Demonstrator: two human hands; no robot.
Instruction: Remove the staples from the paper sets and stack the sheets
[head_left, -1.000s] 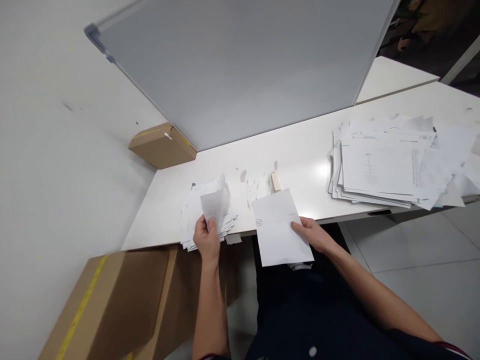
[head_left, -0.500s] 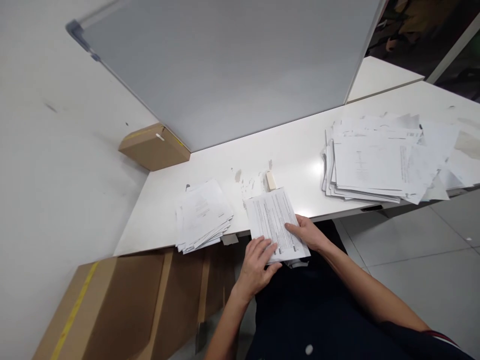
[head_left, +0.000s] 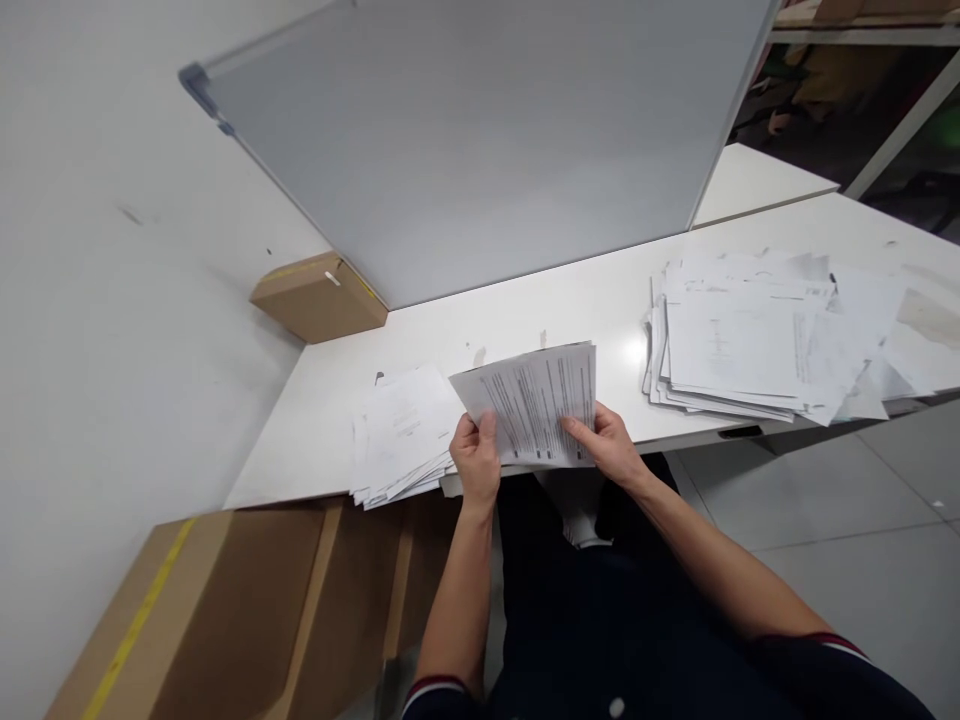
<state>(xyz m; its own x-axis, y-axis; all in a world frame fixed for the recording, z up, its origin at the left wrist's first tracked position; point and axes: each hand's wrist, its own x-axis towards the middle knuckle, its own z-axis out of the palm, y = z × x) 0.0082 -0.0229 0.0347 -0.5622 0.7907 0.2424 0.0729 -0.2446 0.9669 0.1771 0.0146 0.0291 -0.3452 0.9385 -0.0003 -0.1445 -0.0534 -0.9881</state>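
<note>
Between my hands I hold printed sheets of paper (head_left: 536, 400), tilted up over the table's front edge. My left hand (head_left: 477, 455) grips their left side, thumb on the printed face. On the right side, my right hand (head_left: 607, 445) is closed on them in the same way, its thumb lying across the print. Just left of my left hand lies a loose pile of papers (head_left: 405, 430) on the white table (head_left: 307, 420). How many sheets I hold cannot be made out.
A larger, untidy stack of papers (head_left: 739, 335) covers the table's right part. Behind stands a whiteboard (head_left: 510, 140), with a small cardboard box (head_left: 319, 300) beside it at the wall. Large cardboard boxes (head_left: 247, 610) stand below at the left.
My left hand has gone from lying on the sheets' lower edge to gripping their left side. The sheets have been raised and tilted up, and now hide the small cream block on the table.
</note>
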